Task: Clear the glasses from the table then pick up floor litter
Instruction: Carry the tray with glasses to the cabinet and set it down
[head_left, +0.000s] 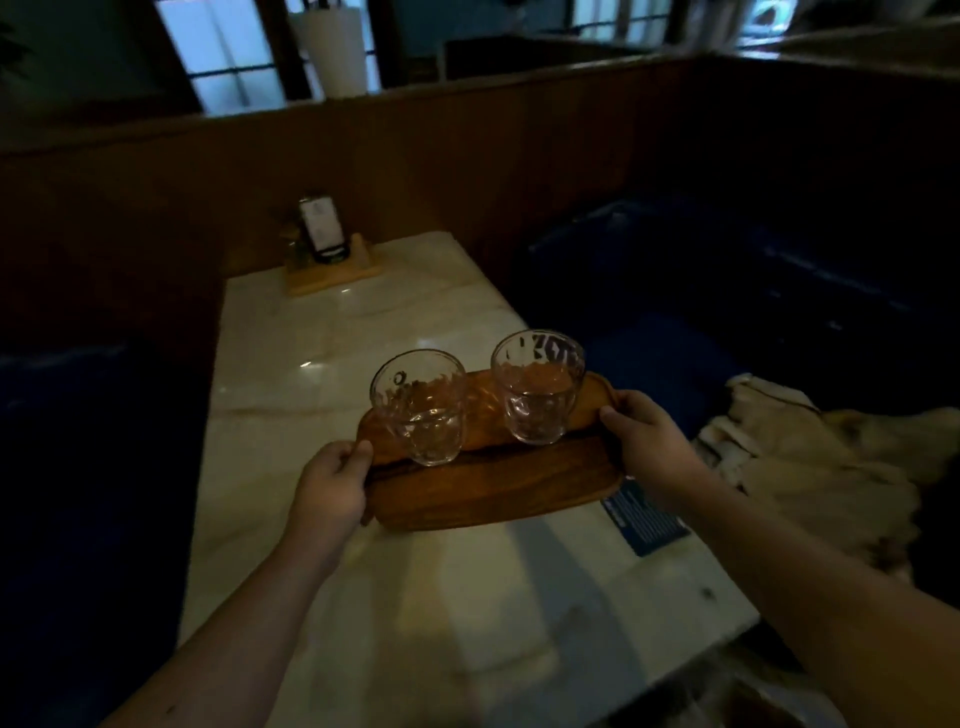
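Observation:
Two clear glasses stand upright on an oval wooden tray (493, 488): the left glass (420, 408) and the right glass (537, 387), each with a little liquid at the bottom. My left hand (332, 486) grips the tray's left end. The tray's right end is held by my right hand (647, 441). The tray is above the white marble table (322, 332), near its right side; I cannot tell whether it touches the top.
A wooden stand with a card holder (327, 249) sits at the table's far end. A blue card (647, 519) lies near the right edge. Dark blue bench seats (701, 291) flank the table, with a pale fur throw (810, 467) on the right. A wooden partition stands behind.

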